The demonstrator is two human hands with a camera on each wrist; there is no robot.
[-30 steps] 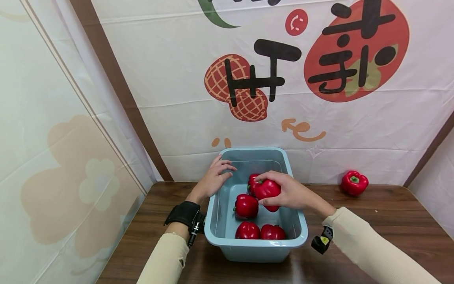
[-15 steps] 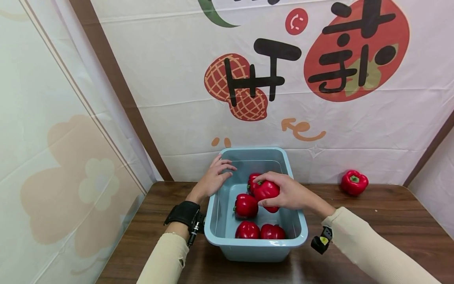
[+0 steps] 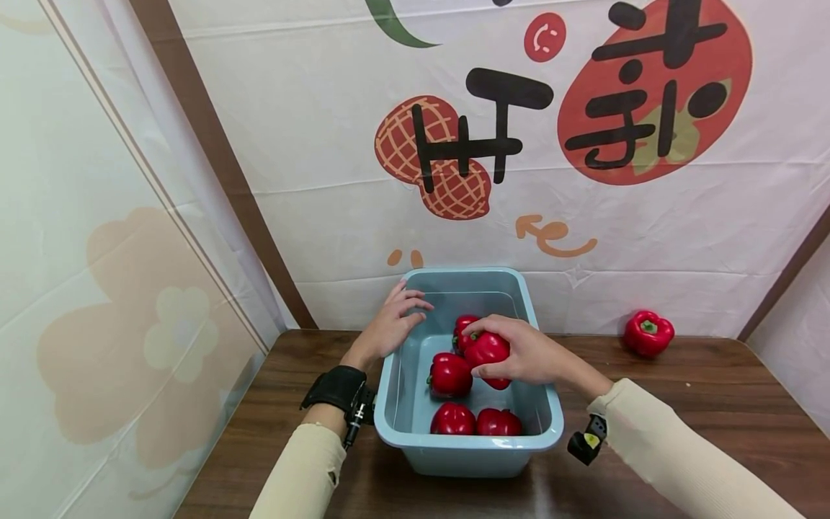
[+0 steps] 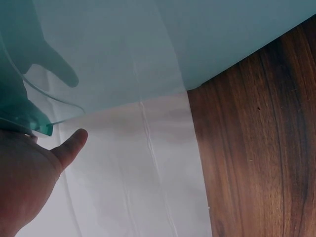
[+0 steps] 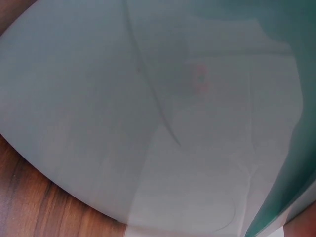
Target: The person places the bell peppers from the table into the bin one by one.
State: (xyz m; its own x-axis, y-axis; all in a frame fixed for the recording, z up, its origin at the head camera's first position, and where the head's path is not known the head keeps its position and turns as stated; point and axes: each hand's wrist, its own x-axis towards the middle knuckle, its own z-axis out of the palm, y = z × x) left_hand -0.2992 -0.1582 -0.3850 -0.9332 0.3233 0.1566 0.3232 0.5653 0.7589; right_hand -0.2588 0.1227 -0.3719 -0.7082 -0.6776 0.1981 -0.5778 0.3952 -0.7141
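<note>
A light blue basin [image 3: 468, 443] holds several red bell peppers, two of them [image 3: 453, 419] [image 3: 498, 422] side by side at its near end. My right hand [image 3: 525, 351] grips a bell pepper [image 3: 488, 351] from its right side, thumb below and fingers over the top, inside the basin's outline. Another bell pepper [image 3: 450, 375] lies just left of it, and one more [image 3: 464, 326] is partly hidden behind it. At the left rim is my left hand [image 3: 392, 324], its fingers spread and slightly bent over the basin. The left wrist view shows its thumb [image 4: 71, 148] extended near the rim.
One red bell pepper [image 3: 648, 334] sits on the wooden table [image 3: 700, 404] at the far right, close to the back wall. A printed white cloth [image 3: 311, 238] hangs behind the basin. The right wrist view shows mostly the basin's outer wall [image 5: 74, 98].
Almost nothing differs. The gripped bell pepper and my right hand have shifted very slightly left, while my left hand stays at the rim.
</note>
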